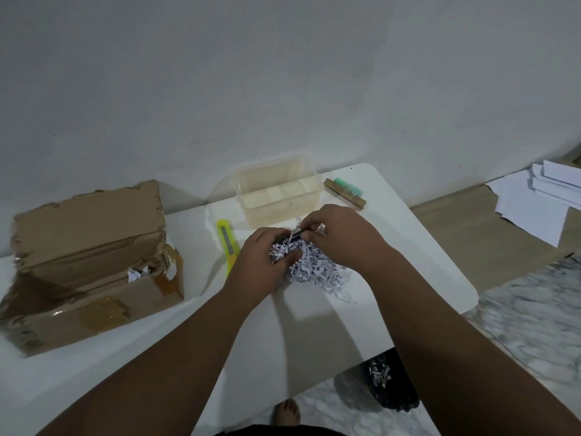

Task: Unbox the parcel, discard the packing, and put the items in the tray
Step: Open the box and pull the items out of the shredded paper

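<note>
White table [314, 325] fills the middle of the view, its rounded corner at 3 o'clock. Yellow utility knife [227, 243] lies flat on it at 10 o'clock from table centre, blade end pointing to 12. Plain grey-white wall [283, 73] at 12. Loose white paper sheets [540, 196] on wood-look floor [440, 218] at 3. Marble-pattern floor [528, 325] at 4.

Count, on my desk [314, 325]: 1 cardboard box [91, 262], 1 clear tray [273, 212], 1 yellow cutter [227, 243], 1 heap of shredded paper [314, 267], 1 small dark item [298, 236], 1 wooden strip [345, 196], 1 green tube [347, 185]. Floor: 1 black bag [393, 388], several white sheets [534, 206], exact count unreadable.
</note>
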